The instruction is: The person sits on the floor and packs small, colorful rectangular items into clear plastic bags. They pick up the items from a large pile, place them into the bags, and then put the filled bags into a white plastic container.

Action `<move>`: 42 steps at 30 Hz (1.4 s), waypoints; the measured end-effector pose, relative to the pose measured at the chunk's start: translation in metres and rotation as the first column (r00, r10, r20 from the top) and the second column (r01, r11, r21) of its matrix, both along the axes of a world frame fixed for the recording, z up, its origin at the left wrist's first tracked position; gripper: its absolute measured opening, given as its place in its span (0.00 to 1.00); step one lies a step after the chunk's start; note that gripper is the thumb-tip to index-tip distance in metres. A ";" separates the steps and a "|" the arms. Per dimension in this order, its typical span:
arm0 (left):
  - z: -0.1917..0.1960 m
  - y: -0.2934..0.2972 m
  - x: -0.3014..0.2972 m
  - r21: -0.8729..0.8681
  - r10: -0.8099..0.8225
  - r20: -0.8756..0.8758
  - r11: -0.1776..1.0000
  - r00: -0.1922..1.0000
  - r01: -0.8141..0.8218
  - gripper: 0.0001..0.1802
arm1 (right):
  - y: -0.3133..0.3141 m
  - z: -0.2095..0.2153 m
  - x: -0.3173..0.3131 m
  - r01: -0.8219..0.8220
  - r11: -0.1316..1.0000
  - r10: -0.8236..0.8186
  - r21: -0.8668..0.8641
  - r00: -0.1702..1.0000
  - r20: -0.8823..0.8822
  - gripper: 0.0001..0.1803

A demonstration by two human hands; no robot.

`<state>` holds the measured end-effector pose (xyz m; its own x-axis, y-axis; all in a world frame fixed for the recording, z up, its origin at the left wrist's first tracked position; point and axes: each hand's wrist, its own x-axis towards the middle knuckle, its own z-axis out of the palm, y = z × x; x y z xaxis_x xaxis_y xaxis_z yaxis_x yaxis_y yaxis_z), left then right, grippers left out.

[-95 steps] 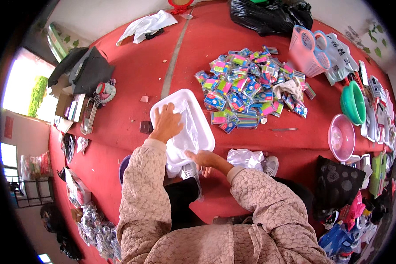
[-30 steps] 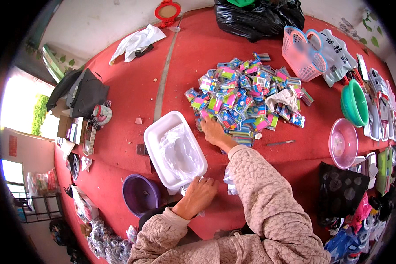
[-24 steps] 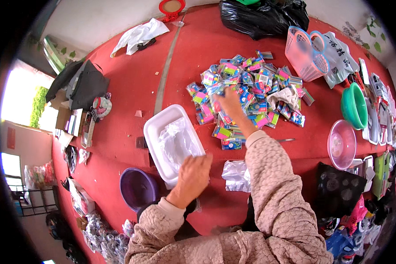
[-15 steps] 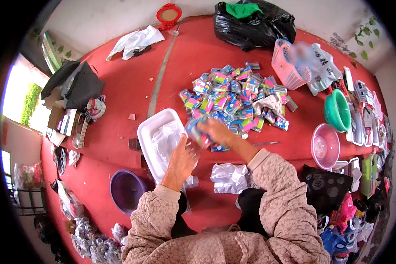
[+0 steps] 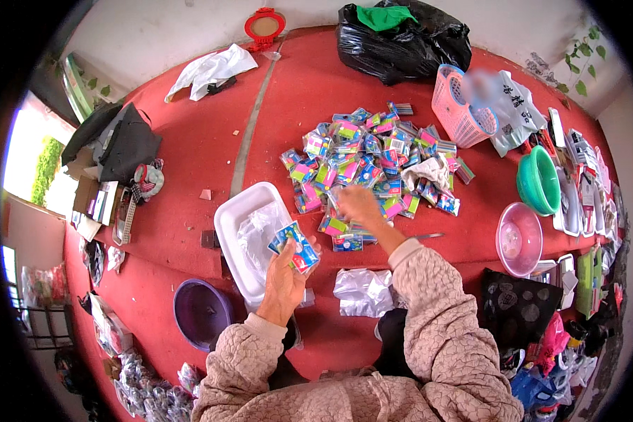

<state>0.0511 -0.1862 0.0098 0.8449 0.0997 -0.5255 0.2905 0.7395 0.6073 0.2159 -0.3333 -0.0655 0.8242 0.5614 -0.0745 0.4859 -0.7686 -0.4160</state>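
A thin stack of small flat blue, white and pink packets (image 5: 299, 250) is gripped between the thumb and fingers of my left hand (image 5: 283, 283), above the right edge of a white plastic tub (image 5: 226, 218). A clear plastic bag (image 5: 257, 228) lies inside that tub. My right hand (image 5: 360, 206) reaches onto the near left part of a big pile of similar packets (image 5: 362, 151), its fingers bent down among them. The fingertips are partly hidden, and whether they hold a packet cannot be made out. A crumpled white cloth (image 5: 427, 171) rests on the pile's right side.
A silvery plastic bag (image 5: 363, 292) lies before my knees. Left of it stands a purple basin (image 5: 202, 313). On the right are a pink basin (image 5: 519, 238), green basins (image 5: 539, 181) and a pink basket (image 5: 464, 109). A black bag (image 5: 404, 42) sits against the wall.
My right hand has moved from beside my left hand to the pile, a little to the right. The packets it carried are in my left hand, which has closed on them.
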 end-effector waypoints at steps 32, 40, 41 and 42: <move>-0.002 -0.014 0.002 0.107 -0.180 -0.084 0.976 0.980 0.189 0.16 | -0.043 -0.068 0.046 0.491 0.822 -0.467 0.290 0.871 -0.151 0.16; -0.001 -0.013 -0.002 0.132 -0.152 -0.105 0.977 0.983 0.165 0.16 | 0.003 -0.059 0.018 0.669 0.728 -0.653 0.149 0.743 -0.144 0.20; 0.000 -0.013 -0.002 0.145 -0.159 -0.108 0.974 0.981 0.173 0.16 | -0.001 -0.063 0.023 0.679 0.713 -0.652 0.174 0.734 -0.190 0.20; 0.002 -0.014 -0.001 0.158 -0.164 -0.110 0.971 0.980 0.181 0.16 | -0.008 -0.067 0.026 0.695 0.671 -0.677 0.258 0.716 -0.169 0.16</move>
<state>0.0502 -0.1997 0.0114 0.8036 0.0499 -0.5931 0.4675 0.5636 0.6810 0.2418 -0.3415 -0.1327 0.9852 -0.1585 -0.0657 -0.1608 -0.7191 -0.6760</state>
